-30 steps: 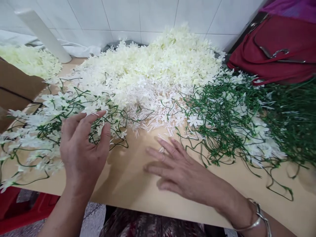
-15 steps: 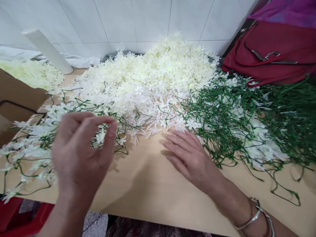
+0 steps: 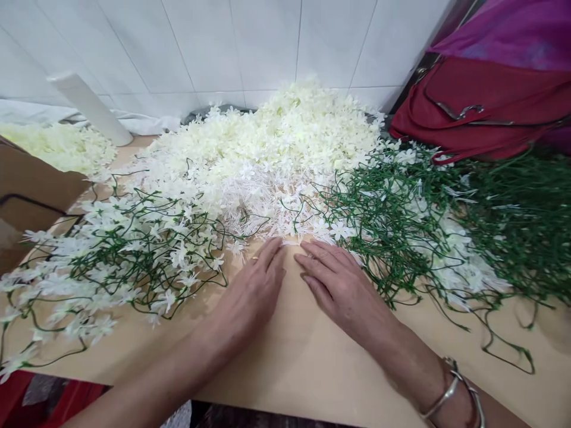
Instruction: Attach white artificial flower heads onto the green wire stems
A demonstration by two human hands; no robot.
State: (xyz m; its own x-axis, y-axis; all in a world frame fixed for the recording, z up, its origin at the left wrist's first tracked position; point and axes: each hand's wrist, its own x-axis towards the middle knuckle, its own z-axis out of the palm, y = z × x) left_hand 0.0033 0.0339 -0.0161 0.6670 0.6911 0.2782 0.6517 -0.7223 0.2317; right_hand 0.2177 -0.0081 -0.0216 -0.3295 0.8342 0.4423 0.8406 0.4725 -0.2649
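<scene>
My left hand (image 3: 256, 282) rests on the table with its fingers stretched forward and close together. Its fingertips are at the front edge of the loose white stamens (image 3: 254, 205). Opposite it, my right hand (image 3: 336, 285) lies low and open, the fingertips touching the same edge. I see nothing gripped in either hand, though the undersides are hidden. White artificial flowers on green stems (image 3: 134, 249) are heaped to the left. A tangle of green plastic stems (image 3: 392, 220) lies just beyond my right hand, and a cream heap of flower heads (image 3: 285, 131) rises at the back.
At the right back, a red handbag (image 3: 482, 107) stands under a purple cloth (image 3: 513, 35). On the left are a cardboard box (image 3: 35, 196) and a leaning white tube (image 3: 91, 110). Tiled wall (image 3: 267, 47) bounds the table (image 3: 303, 368) behind. Something red (image 3: 53, 398) is below its front edge.
My left hand has moved from over the flower heap on the left to the middle, beside my right hand. My right hand has settled at the edge of the stamens.
</scene>
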